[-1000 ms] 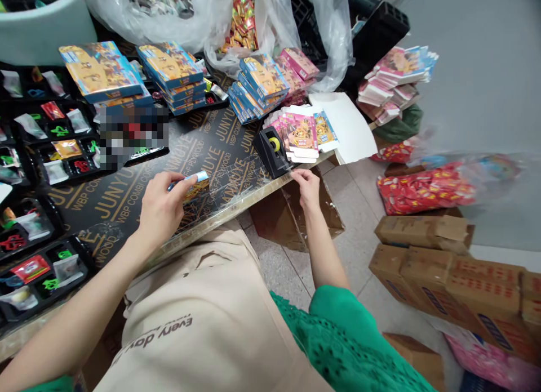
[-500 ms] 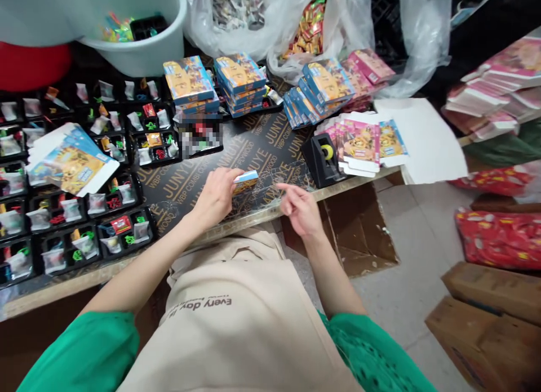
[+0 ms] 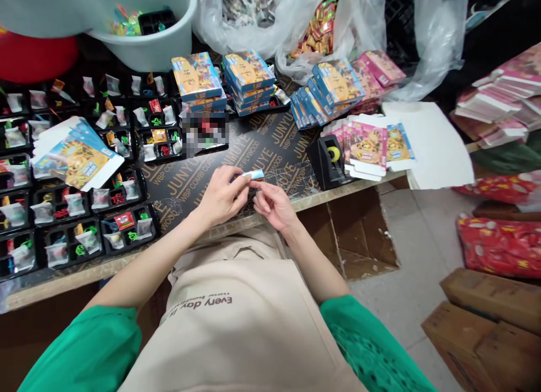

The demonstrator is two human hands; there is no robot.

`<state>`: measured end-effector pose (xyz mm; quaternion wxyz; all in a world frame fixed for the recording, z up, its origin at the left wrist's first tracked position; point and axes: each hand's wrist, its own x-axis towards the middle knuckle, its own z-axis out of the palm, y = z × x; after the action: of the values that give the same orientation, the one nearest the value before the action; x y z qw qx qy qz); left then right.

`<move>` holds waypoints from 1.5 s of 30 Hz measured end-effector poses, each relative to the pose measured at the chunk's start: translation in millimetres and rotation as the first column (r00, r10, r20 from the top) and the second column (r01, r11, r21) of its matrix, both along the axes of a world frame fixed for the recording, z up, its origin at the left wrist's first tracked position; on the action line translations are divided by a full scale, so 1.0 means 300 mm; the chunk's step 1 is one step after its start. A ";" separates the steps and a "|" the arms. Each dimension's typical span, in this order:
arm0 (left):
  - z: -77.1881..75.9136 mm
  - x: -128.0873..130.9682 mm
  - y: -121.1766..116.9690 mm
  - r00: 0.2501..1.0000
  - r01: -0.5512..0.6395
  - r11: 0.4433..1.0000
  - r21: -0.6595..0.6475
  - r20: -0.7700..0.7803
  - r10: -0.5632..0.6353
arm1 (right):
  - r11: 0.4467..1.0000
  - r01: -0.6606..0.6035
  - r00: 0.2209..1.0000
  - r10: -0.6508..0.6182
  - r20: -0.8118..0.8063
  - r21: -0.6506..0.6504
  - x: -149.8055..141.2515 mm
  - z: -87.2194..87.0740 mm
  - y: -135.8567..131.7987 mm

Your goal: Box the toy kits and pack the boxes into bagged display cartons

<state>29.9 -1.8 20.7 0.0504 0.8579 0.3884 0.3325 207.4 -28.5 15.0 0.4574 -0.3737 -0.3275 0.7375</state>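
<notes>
Counter: dark printed board; tape dispenser near its front edge.
Small box: held just above the front edge, long axis running left-right, blue end pointing right.
Left hand: closed around the box.
Right hand: half a second ago apart and open, now pinching the box's right end, probably pressing tape down.

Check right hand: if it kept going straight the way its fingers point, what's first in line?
The small blue-edged box that the left hand holds; the right hand points up-left and its fingertips look already on it, though depth is unclear.
</notes>
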 end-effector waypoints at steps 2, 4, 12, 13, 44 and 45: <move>-0.003 0.013 0.000 0.999 -0.031 0.999 0.014 0.044 0.030 | 0.992 0.038 0.968 -0.067 0.241 0.124 0.004 -0.002 -0.005; -0.007 0.021 -0.008 0.996 -0.055 0.998 0.000 0.068 0.055 | 0.963 0.057 0.875 -0.176 0.452 0.265 0.035 0.004 0.000; 0.085 -0.089 0.065 0.996 -0.081 0.990 0.118 0.032 0.078 | 0.580 0.247 -0.015 -0.799 0.601 0.776 0.613 0.035 0.171; 0.111 -0.112 0.115 0.989 -0.147 0.976 0.163 0.040 0.142 | 0.607 0.225 -0.132 -0.756 0.641 0.762 0.696 0.030 0.195; -0.063 -0.269 0.115 0.985 -0.169 0.983 0.072 0.040 0.166 | 0.847 0.339 0.120 -0.470 0.874 0.409 0.972 0.027 0.313; -0.067 -0.272 0.101 0.985 -0.170 0.983 0.070 0.047 0.167 | 0.842 0.361 0.098 -0.462 0.882 0.401 0.977 0.024 0.314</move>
<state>-51.8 28.4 0.5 -0.0016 0.8162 0.4462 0.3671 500.4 65.8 22.2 0.3587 -0.7995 -0.4482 0.1766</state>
